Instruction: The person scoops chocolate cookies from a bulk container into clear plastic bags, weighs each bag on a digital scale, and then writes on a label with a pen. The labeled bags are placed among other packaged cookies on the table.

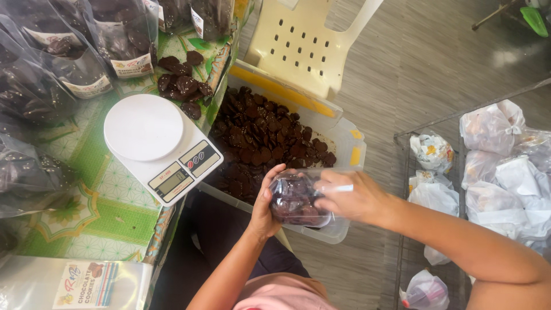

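My left hand (266, 208) cups a small clear plastic bag (297, 201) partly filled with dark chocolate cookies, holding it from the left side. Over the bag's mouth on the right, my right hand (351, 197) has its fingers curled against the plastic. Both hands hover over the near edge of a clear plastic bin (344, 135) full of dark cookies (261, 138) that rests on my lap. A white digital kitchen scale (158, 146) with nothing on its pan stands on the table just left of the bin.
A green patterned tablecloth (97, 201) holds several filled cookie bags (69, 51), a loose pile of cookies (182, 85) and flat labelled bags (74, 284). A cream plastic chair (304, 40) stands behind the bin. A wire rack (413, 166) with white plastic bags (499, 161) is at right.
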